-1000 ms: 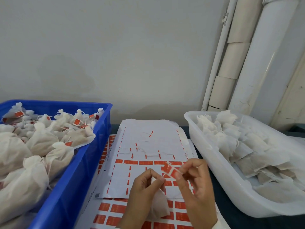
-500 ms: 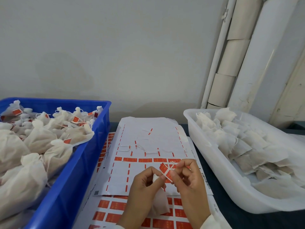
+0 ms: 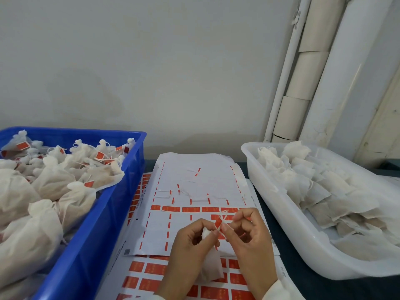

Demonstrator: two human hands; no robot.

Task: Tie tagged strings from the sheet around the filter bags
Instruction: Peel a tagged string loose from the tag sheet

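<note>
My left hand [image 3: 190,252] grips a white filter bag [image 3: 211,267] by its gathered neck, the bag hanging below the fingers. My right hand [image 3: 249,241] pinches a white string [image 3: 223,220] with an orange tag, crossed over the bag's neck between both hands. Under the hands lies the tag sheet [image 3: 194,182], mostly stripped, with one row of orange tags and loose strings left. A fuller sheet of orange tags [image 3: 149,276] lies beneath it.
A blue crate [image 3: 121,204] on the left holds many tied bags with orange tags. A white tub [image 3: 303,241] on the right holds several flat untied filter bags. A wall and white pipes [image 3: 303,79] stand behind the dark table.
The two hands have drawn closer together and the string now crosses at the bag's neck. The orange tag has moved from my right fingers' side to between the hands.
</note>
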